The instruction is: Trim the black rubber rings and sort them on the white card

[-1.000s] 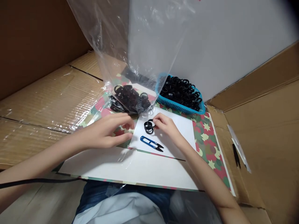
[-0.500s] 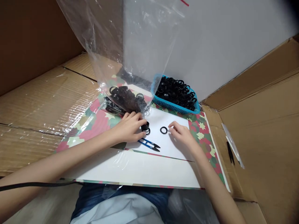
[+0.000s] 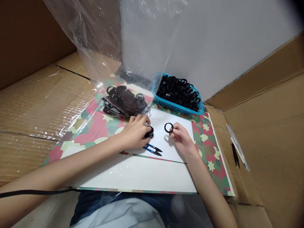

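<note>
Between the fingertips of my right hand is a thin black ring, raised just off the white sheet. My left hand rests on the left of the sheet, its fingers curled at some black rings; how many lie there is partly hidden by the hand. Blue thread snips lie just below that hand, blades pointing right, their rear end under the palm. Behind the left hand stands a clear plastic bag with many black rings in it.
A blue basket heaped with black rings stands at the back right. Cardboard walls enclose the right side, where black tweezers lie beside a white strip. A black cable runs at the lower left.
My right hand has taken hold of the flat ring and lifted it off the sheet. At my left hand the rings have shifted and tilted. The view has moved slightly.
</note>
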`<state>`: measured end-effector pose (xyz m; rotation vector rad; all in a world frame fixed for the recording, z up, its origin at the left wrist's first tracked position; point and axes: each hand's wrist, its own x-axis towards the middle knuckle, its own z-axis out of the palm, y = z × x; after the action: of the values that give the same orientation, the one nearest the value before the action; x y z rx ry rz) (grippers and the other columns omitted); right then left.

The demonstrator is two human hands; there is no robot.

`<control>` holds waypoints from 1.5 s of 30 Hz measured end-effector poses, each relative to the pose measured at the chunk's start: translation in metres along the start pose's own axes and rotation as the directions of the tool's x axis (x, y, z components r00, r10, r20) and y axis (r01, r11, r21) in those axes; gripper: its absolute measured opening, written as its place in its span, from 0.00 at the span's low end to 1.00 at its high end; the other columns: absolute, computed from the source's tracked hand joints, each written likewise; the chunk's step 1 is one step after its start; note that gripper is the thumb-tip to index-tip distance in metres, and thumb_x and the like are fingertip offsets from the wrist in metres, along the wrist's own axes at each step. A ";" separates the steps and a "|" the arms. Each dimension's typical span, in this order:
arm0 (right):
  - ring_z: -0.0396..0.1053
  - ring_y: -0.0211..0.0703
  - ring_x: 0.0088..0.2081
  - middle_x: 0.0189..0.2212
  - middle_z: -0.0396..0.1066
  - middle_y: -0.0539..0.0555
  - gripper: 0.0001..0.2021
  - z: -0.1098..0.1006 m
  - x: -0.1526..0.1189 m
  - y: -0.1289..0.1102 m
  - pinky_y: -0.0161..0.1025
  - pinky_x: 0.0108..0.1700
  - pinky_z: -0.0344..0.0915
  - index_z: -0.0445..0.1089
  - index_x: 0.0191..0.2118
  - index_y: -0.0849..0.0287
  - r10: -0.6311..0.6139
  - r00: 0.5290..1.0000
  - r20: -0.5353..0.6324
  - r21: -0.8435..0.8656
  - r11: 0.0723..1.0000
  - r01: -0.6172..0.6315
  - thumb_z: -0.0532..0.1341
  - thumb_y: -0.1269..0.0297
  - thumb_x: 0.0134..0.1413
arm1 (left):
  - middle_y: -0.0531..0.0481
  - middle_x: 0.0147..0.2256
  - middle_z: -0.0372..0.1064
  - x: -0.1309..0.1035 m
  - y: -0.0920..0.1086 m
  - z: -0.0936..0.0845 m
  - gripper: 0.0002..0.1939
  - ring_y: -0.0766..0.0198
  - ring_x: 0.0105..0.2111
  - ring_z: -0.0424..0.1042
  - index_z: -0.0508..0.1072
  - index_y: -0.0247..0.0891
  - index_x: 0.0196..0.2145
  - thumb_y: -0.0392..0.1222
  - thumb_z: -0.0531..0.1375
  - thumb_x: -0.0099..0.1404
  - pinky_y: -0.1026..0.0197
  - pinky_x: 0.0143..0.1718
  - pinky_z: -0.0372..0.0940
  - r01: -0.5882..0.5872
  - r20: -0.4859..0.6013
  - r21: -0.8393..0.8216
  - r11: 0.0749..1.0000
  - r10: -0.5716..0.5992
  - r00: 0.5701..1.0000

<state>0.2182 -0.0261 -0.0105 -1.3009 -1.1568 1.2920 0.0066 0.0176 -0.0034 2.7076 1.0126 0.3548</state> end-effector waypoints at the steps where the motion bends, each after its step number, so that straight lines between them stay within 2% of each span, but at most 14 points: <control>1: 0.56 0.35 0.23 0.20 0.59 0.46 0.07 0.001 0.000 -0.002 0.35 0.28 0.56 0.60 0.26 0.56 0.043 0.999 0.011 0.160 0.986 -0.044 0.59 0.60 0.42 | 0.40 0.44 0.60 0.000 0.000 0.000 0.08 0.48 0.44 0.58 0.72 0.35 0.29 0.42 0.55 0.59 0.46 0.43 0.54 -0.002 -0.008 -0.013 1.000 0.002 1.000; 4: 0.50 0.33 0.20 0.19 0.57 0.45 0.09 0.006 -0.001 -0.005 0.34 0.25 0.54 0.61 0.25 0.56 0.112 0.992 0.059 0.393 0.911 -0.127 0.62 0.61 0.37 | 0.41 0.44 0.61 -0.001 -0.003 0.003 0.09 0.49 0.44 0.58 0.70 0.35 0.26 0.42 0.55 0.59 0.46 0.43 0.54 0.034 -0.025 -0.133 0.991 -0.038 0.999; 8: 0.48 0.32 0.20 0.17 0.55 0.45 0.10 0.009 -0.002 -0.002 0.34 0.24 0.52 0.61 0.23 0.56 0.131 0.986 0.104 0.456 0.874 -0.165 0.63 0.61 0.34 | 0.44 0.45 0.60 -0.002 -0.009 0.005 0.14 0.50 0.47 0.58 0.70 0.35 0.28 0.50 0.57 0.58 0.46 0.48 0.53 0.148 -0.011 -0.440 0.886 -0.170 0.985; 11: 0.49 0.32 0.20 0.17 0.55 0.45 0.09 0.009 -0.002 0.001 0.33 0.24 0.52 0.62 0.23 0.56 0.128 0.982 0.138 0.464 0.868 -0.178 0.64 0.62 0.34 | 0.46 0.42 0.61 -0.001 -0.008 0.001 0.15 0.54 0.46 0.60 0.72 0.36 0.29 0.52 0.59 0.56 0.51 0.50 0.55 0.152 0.017 -0.677 0.720 -0.191 0.982; 13: 0.49 0.33 0.20 0.17 0.55 0.45 0.10 0.008 -0.002 0.001 0.34 0.24 0.51 0.61 0.22 0.56 0.132 0.980 0.148 0.443 0.877 -0.185 0.64 0.61 0.34 | 0.47 0.38 0.63 0.000 -0.006 -0.003 0.15 0.58 0.42 0.63 0.73 0.35 0.28 0.52 0.60 0.55 0.57 0.44 0.59 0.159 0.064 -0.796 0.584 -0.179 0.982; 17: 0.48 0.33 0.19 0.15 0.53 0.44 0.13 0.009 -0.005 -0.001 0.34 0.23 0.49 0.58 0.21 0.55 0.134 0.978 0.159 0.402 0.896 -0.188 0.64 0.58 0.33 | 0.50 0.30 0.64 0.000 -0.001 -0.011 0.13 0.63 0.32 0.64 0.71 0.34 0.26 0.49 0.61 0.55 0.64 0.31 0.59 0.233 0.177 -0.917 0.324 -0.194 0.965; 19: 0.47 0.34 0.19 0.14 0.51 0.44 0.14 0.010 -0.007 -0.003 0.34 0.23 0.48 0.58 0.21 0.55 0.127 0.977 0.172 0.395 0.900 -0.187 0.64 0.57 0.33 | 0.50 0.30 0.64 -0.001 0.000 -0.012 0.13 0.63 0.31 0.64 0.71 0.34 0.28 0.49 0.61 0.55 0.63 0.30 0.59 0.268 0.211 -0.923 0.274 -0.222 0.952; 21: 0.47 0.34 0.19 0.13 0.50 0.43 0.14 0.011 -0.009 -0.004 0.35 0.23 0.49 0.57 0.21 0.55 0.122 0.975 0.186 0.385 0.904 -0.187 0.64 0.57 0.34 | 0.48 0.33 0.64 -0.002 -0.001 -0.012 0.14 0.61 0.34 0.64 0.72 0.34 0.28 0.50 0.60 0.55 0.61 0.33 0.60 0.253 0.172 -0.891 0.377 -0.237 0.956; 23: 0.47 0.34 0.18 0.13 0.49 0.43 0.14 0.011 -0.011 -0.004 0.35 0.24 0.50 0.57 0.22 0.55 0.112 0.972 0.205 0.373 0.910 -0.184 0.63 0.56 0.35 | 0.46 0.39 0.64 -0.004 -0.002 -0.009 0.13 0.56 0.40 0.63 0.72 0.35 0.28 0.50 0.60 0.56 0.55 0.41 0.59 0.181 0.039 -0.747 0.639 -0.230 0.972; 25: 0.48 0.34 0.18 0.12 0.48 0.43 0.13 0.011 -0.012 -0.003 0.35 0.24 0.51 0.57 0.22 0.54 0.098 0.969 0.225 0.360 0.916 -0.177 0.63 0.56 0.37 | 0.43 0.43 0.63 -0.006 -0.002 -0.004 0.12 0.51 0.44 0.60 0.71 0.36 0.26 0.47 0.58 0.58 0.48 0.45 0.55 0.104 -0.109 -0.437 0.894 -0.167 0.980; 27: 0.48 0.34 0.18 0.12 0.49 0.43 0.13 0.011 -0.013 -0.003 0.35 0.24 0.51 0.58 0.23 0.55 0.088 0.967 0.240 0.366 0.914 -0.175 0.63 0.56 0.38 | 0.42 0.45 0.62 -0.008 -0.001 0.002 0.10 0.48 0.45 0.58 0.70 0.36 0.26 0.42 0.55 0.61 0.46 0.44 0.53 0.037 -0.181 -0.112 0.993 -0.057 0.982; 31: 0.51 0.33 0.18 0.13 0.52 0.43 0.12 0.009 -0.013 -0.001 0.34 0.24 0.50 0.60 0.23 0.56 0.086 0.963 0.255 0.405 0.895 -0.187 0.64 0.58 0.37 | 0.42 0.45 0.63 -0.009 0.002 0.009 0.08 0.50 0.44 0.59 0.70 0.36 0.28 0.37 0.53 0.62 0.49 0.41 0.53 -0.053 -0.165 0.133 0.990 0.074 0.984; 38: 0.51 0.32 0.18 0.14 0.54 0.43 0.10 0.008 -0.012 0.000 0.33 0.25 0.51 0.62 0.24 0.56 0.081 0.966 0.247 0.452 0.872 -0.189 0.65 0.60 0.38 | 0.41 0.46 0.62 -0.011 0.002 0.000 0.10 0.49 0.44 0.59 0.70 0.36 0.28 0.47 0.57 0.58 0.49 0.40 0.52 -0.079 -0.156 0.100 0.992 0.094 0.983; 45: 0.53 0.31 0.18 0.13 0.56 0.43 0.08 0.010 -0.014 0.001 0.31 0.24 0.53 0.66 0.23 0.58 0.094 0.949 0.302 0.515 0.821 -0.246 0.66 0.62 0.38 | 0.44 0.39 0.65 -0.012 0.011 -0.015 0.14 0.53 0.40 0.60 0.70 0.38 0.37 0.51 0.55 0.61 0.53 0.39 0.50 -0.080 -0.423 -0.062 0.995 0.046 0.905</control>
<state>0.2078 -0.0399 -0.0103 -0.8290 -0.7549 1.8143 -0.0003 0.0039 0.0122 2.6530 0.9842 1.0070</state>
